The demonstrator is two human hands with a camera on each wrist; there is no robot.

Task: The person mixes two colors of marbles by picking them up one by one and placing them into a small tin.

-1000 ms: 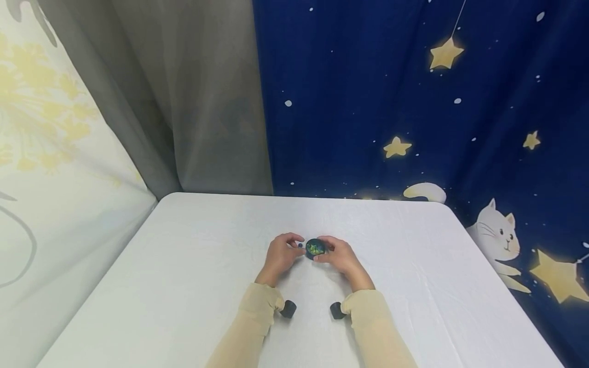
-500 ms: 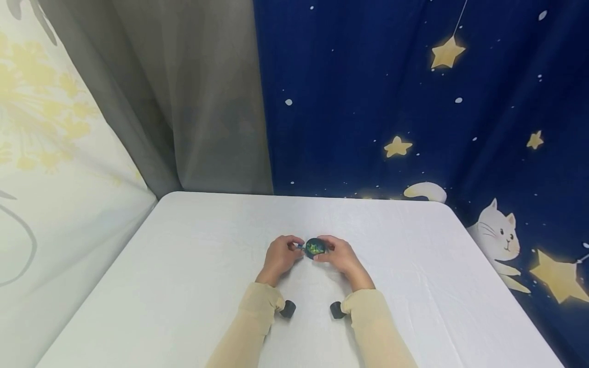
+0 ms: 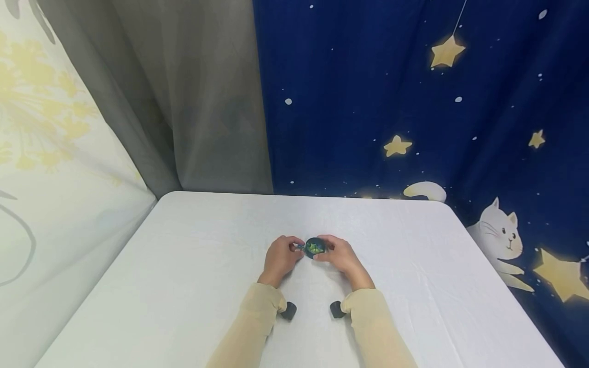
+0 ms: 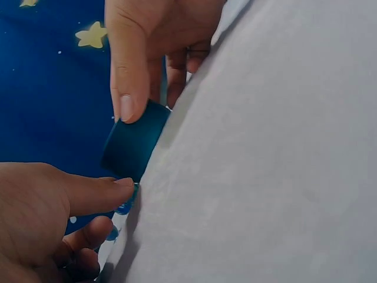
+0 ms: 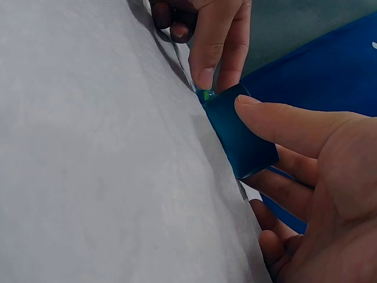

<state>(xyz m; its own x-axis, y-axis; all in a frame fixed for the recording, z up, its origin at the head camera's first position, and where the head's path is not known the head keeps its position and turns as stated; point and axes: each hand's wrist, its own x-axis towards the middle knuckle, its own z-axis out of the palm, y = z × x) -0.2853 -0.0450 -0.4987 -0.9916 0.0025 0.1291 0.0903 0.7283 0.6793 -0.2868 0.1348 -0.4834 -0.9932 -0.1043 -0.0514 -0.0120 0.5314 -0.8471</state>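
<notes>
My right hand grips the side of a short round dark-teal cup, thumb on the near wall and fingers behind. From above, the cup shows glinting green and yellow contents. My left hand is right beside the cup's left edge. Its thumb and index finger pinch a small glassy blue-green piece close to the white cloth. In the left wrist view, a second small blue rounded piece shows below the left thumb. The other left fingers are curled and partly hidden.
A white cloth-covered table spreads out around both hands. Black wrist cameras sit at the cuffs of the beige sleeves. Grey and blue star-patterned curtains hang behind the table, with a white patterned cloth at the left.
My left thumb and fingers have closed from a spread pose round the small glassy piece at the cup's left edge. The right hand and the cup stay in place.
</notes>
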